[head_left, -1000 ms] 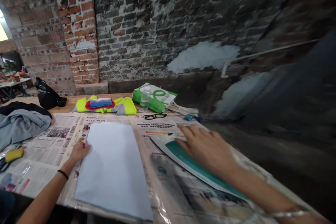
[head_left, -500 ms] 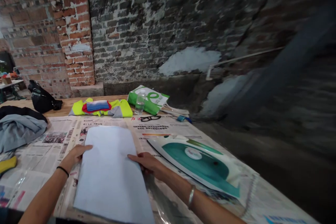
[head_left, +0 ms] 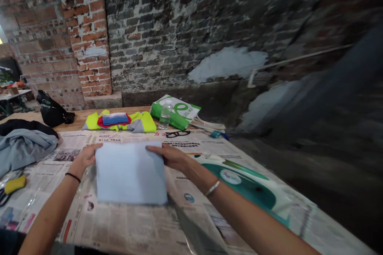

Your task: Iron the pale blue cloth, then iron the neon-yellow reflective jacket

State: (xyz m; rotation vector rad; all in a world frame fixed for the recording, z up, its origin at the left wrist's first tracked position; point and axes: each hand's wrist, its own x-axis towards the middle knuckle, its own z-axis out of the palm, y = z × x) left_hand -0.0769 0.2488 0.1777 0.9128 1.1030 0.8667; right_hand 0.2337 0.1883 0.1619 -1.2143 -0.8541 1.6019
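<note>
- Cloth (head_left: 131,175), pale bluish-white, smooth-looking, basically a neat rectangle
- it's held up between left hand (head_left: 87,156) and right hand (head_left: 172,157), fingers pinching near the top corners
- newspaper (head_left: 119,231) spread underneath, glossy teal-and-white iron (head_left: 257,191) off to the right
- rough, patchy brick wall (head_left: 167,28) behind it all

I am gripping a pale sheet (head_left: 131,175) near its far corners, the left hand (head_left: 87,157) pinching one, the right hand (head_left: 172,157) the other. A teal-and-white iron (head_left: 251,183) is lying on newspaper (head_left: 119,227) beside the right forearm (head_left: 239,215). Beyond, I am noting black-framed glasses (head_left: 177,134) and a clear bottle (head_left: 165,114) standing before a green-and-white bag (head_left: 187,113).
</note>
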